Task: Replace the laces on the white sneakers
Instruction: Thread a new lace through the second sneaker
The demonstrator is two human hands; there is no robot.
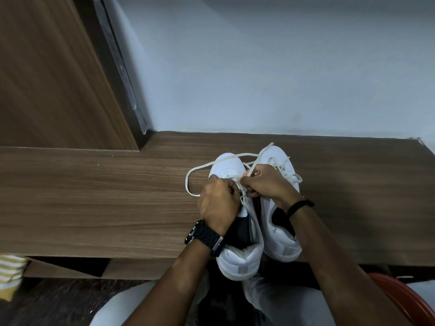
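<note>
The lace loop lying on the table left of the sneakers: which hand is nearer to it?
Left. The left hand sits just right of the lace loop, gripping the lace over the left sneaker. The right hand is farther right, its fingers pinching the lace.

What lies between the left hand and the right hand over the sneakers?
In the head view, a frayed stretch of white lace runs between the left hand and right hand, above the left sneaker; both pinch it.

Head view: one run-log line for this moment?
left hand: grips left sneaker | right hand: pinches lace | right sneaker: laced
</note>
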